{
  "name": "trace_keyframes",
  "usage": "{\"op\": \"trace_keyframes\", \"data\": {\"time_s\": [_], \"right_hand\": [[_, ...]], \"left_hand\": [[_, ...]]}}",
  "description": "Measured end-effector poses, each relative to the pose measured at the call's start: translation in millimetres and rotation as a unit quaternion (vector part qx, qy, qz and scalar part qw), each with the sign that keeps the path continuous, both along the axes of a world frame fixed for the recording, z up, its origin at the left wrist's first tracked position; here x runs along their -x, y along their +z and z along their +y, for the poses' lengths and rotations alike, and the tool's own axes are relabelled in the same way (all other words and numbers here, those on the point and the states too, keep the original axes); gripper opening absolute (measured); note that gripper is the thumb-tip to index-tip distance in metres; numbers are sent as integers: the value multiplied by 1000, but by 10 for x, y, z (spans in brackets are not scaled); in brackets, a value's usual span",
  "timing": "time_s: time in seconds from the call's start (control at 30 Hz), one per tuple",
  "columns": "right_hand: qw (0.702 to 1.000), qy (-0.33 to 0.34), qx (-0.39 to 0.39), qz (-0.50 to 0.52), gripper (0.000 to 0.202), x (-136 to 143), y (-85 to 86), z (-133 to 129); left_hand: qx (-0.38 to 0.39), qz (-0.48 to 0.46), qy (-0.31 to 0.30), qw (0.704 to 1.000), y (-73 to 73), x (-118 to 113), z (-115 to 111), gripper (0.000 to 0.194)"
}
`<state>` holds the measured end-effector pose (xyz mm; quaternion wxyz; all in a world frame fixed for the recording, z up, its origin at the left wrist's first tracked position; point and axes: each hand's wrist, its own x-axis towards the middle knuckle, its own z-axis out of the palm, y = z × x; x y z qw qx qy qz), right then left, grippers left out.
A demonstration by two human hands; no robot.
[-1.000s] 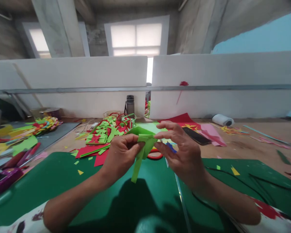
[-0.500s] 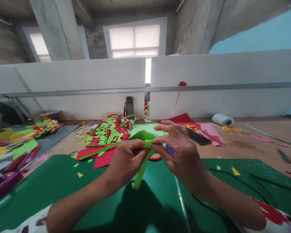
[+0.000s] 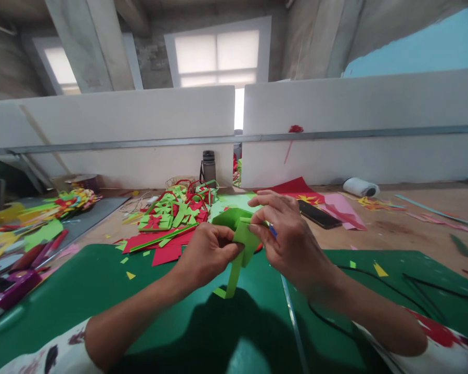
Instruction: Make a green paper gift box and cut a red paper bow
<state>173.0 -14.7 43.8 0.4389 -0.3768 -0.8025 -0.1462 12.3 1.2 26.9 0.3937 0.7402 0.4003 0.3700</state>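
Observation:
A folded piece of bright green felt-like sheet [image 3: 246, 235] is held up between both hands, above the green mat [image 3: 148, 296]. My left hand [image 3: 208, 253] pinches its lower left edge between thumb and fingers. At the upper right edge, the thumb and index finger of my right hand [image 3: 286, 234] grip it, with the other fingers raised. A narrow green strip [image 3: 233, 280] hangs below the piece, its end bent to the left. Something blue and a bit of red show partly behind the right hand; what they belong to is hidden.
Green and red cut pieces [image 3: 175, 210] lie heaped behind the left hand, by a dark bottle [image 3: 208, 167]. A phone [image 3: 320, 215] rests beyond the right hand. A black cable [image 3: 386, 285] crosses the mat's right side. Left stands a purple device [image 3: 11, 296].
The green piece has turned so that a broad flat face now shows between the hands. Its hanging strip has shifted slightly right. Both hands keep hold of it.

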Motion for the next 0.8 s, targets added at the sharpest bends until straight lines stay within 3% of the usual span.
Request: {"op": "trace_keyframes", "data": {"time_s": [0.17, 0.4, 0.63, 0.8], "right_hand": [[998, -23, 53, 30, 18, -33, 8, 57], [993, -33, 95, 61, 16, -63, 33, 106], [981, -37, 170, 86, 14, -48, 39, 124], [965, -44, 244, 83, 17, -38, 63, 123]], "left_hand": [[70, 7, -11, 997, -8, -10, 21, 15], [233, -86, -66, 966, -28, -55, -10, 13], [134, -7, -60, 989, -42, 8, -12, 26], [123, 16, -75, 989, -107, 39, -7, 24]]}}
